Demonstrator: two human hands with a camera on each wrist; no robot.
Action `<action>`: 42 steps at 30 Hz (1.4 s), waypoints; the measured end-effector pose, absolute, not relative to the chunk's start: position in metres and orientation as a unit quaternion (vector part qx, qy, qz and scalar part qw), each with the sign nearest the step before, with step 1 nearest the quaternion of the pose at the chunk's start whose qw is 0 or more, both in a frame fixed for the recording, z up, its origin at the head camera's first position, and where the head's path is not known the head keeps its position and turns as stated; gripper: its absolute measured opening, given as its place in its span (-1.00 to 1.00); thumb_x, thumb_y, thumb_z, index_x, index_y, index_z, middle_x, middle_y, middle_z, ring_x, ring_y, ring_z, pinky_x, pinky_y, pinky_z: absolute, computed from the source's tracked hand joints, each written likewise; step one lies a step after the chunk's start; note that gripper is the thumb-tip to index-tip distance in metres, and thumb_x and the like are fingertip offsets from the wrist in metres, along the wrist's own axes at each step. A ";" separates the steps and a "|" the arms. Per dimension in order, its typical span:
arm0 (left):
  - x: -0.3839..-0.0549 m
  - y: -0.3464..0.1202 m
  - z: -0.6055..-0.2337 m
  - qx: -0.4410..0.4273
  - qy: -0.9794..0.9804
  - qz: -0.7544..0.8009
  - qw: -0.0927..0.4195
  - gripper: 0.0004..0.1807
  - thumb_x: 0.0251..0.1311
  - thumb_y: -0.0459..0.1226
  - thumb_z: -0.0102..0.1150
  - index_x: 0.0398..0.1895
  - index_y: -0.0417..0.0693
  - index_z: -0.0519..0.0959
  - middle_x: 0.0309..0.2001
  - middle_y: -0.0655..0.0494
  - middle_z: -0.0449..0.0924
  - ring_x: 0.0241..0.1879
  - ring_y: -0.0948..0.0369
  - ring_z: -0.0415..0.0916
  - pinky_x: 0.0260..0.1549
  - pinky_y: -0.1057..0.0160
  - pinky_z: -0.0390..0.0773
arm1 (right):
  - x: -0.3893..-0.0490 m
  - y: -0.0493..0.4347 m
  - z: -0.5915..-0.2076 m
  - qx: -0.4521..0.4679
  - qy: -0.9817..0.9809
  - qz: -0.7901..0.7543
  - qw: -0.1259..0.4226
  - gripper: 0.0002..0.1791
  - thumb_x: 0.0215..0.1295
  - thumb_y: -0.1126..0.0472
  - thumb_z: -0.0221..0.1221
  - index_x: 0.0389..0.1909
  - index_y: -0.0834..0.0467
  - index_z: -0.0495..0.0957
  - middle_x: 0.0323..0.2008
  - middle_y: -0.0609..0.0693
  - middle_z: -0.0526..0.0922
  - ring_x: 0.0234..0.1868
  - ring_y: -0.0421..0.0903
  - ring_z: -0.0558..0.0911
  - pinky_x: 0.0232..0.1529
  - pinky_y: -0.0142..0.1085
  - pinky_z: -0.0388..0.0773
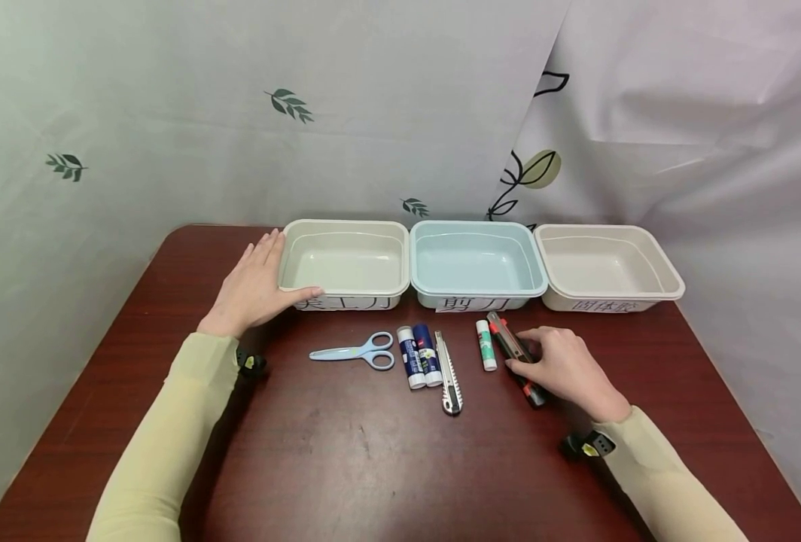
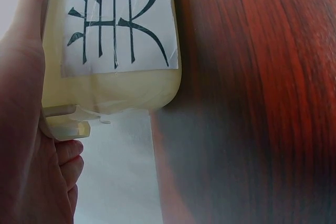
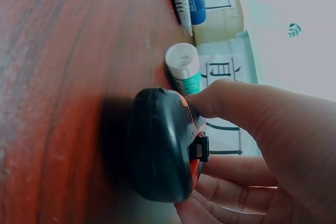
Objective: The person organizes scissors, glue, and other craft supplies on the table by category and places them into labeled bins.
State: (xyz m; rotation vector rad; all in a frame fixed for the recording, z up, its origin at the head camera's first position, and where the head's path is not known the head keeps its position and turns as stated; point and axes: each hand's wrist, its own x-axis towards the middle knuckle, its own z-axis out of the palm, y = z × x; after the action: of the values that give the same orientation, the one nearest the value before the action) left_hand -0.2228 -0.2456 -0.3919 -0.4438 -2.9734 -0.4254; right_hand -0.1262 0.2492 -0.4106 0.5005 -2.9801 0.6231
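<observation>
My left hand (image 1: pixel 250 284) rests against the left corner of the greenish-cream bin (image 1: pixel 346 291), fingers straight along its side and thumb on the front rim. In the left wrist view, that bin's label (image 2: pixel 118 30) shows beside the thumb. On the right, my right hand (image 1: pixel 568 369) grips a black and red utility knife (image 1: pixel 507 337) between thumb and fingers. Its rounded black end (image 3: pixel 157 150) faces the right wrist camera. Just left of it lies a small green and white glue stick (image 1: pixel 485 346).
A light blue bin (image 1: pixel 478 292) and a beige bin (image 1: pixel 610 296) continue the labelled row. In front lie light blue scissors (image 1: pixel 356 351), two blue glue sticks (image 1: pixel 410 357) side by side, and a silver utility knife (image 1: pixel 449 373). A patterned curtain (image 1: pixel 346 113) hangs behind the table.
</observation>
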 end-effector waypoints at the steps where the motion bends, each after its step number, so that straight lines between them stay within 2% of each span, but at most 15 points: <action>1: -0.223 -0.246 -0.392 -0.146 -0.978 -0.140 0.053 0.37 0.10 0.48 0.13 0.61 -0.36 -0.12 0.58 -0.30 -0.11 0.58 -0.10 -0.19 0.53 0.00 -0.25 | -0.126 0.249 -0.409 0.163 -0.965 0.202 0.031 -0.58 0.03 0.10 0.48 -0.10 0.22 0.75 -0.53 -0.17 0.55 -0.54 -0.20 0.45 -0.52 -0.24 0.42; 11: -0.222 -0.246 -0.391 -0.147 -0.978 -0.139 0.058 0.36 0.10 0.47 0.14 0.60 -0.38 -0.10 0.58 -0.31 -0.09 0.57 -0.12 -0.16 0.53 0.01 -0.24 | -0.121 0.246 -0.386 0.184 -0.960 0.200 0.062 -0.56 -0.02 0.13 0.48 -0.07 0.22 0.75 -0.42 -0.14 0.68 -0.42 -0.15 0.60 -0.41 -0.15 0.55; 20: -0.223 -0.246 -0.392 -0.151 -0.977 -0.134 0.062 0.36 0.10 0.47 0.14 0.60 -0.39 -0.09 0.58 -0.31 -0.08 0.56 -0.14 -0.14 0.53 -0.01 -0.23 | -0.125 0.235 -0.370 0.211 -0.954 0.197 0.083 -0.55 -0.03 0.14 0.46 -0.05 0.17 0.76 -0.48 -0.21 0.63 -0.49 -0.20 0.53 -0.47 -0.20 0.49; 27: -0.223 -0.246 -0.392 -0.149 -0.978 -0.134 0.056 0.37 0.10 0.48 0.13 0.60 -0.38 -0.11 0.58 -0.30 -0.11 0.57 -0.12 -0.16 0.53 -0.03 -0.22 | -0.128 0.217 -0.365 0.237 -0.948 0.203 0.065 -0.58 -0.04 0.13 0.45 -0.07 0.08 0.77 -0.53 -0.28 0.56 -0.45 -0.20 0.53 -0.46 -0.25 0.48; 37: -0.222 -0.246 -0.392 -0.149 -0.978 -0.131 0.057 0.37 0.11 0.48 0.12 0.59 -0.39 -0.11 0.58 -0.31 -0.11 0.57 -0.11 -0.18 0.53 -0.01 -0.24 | -0.133 0.188 -0.358 0.295 -0.928 0.217 0.073 -0.59 0.01 0.12 0.47 -0.05 0.07 0.76 -0.51 -0.24 0.54 -0.47 -0.13 0.52 -0.48 -0.27 0.43; 42: -0.222 -0.246 -0.392 -0.152 -0.979 -0.123 0.060 0.36 0.12 0.48 0.11 0.59 -0.41 -0.10 0.58 -0.32 -0.10 0.57 -0.12 -0.17 0.53 -0.04 -0.20 | -0.139 0.175 -0.353 0.314 -0.918 0.227 0.081 -0.61 0.03 0.12 0.44 -0.05 0.02 0.75 -0.46 -0.25 0.57 -0.46 -0.16 0.53 -0.47 -0.30 0.43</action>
State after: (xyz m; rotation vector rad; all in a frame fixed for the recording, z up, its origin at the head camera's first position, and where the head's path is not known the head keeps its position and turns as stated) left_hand -0.2221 -0.2463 -0.3916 -0.4595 -2.9639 -0.3733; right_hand -0.1386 0.1755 -0.3532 0.9397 -2.7438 0.6786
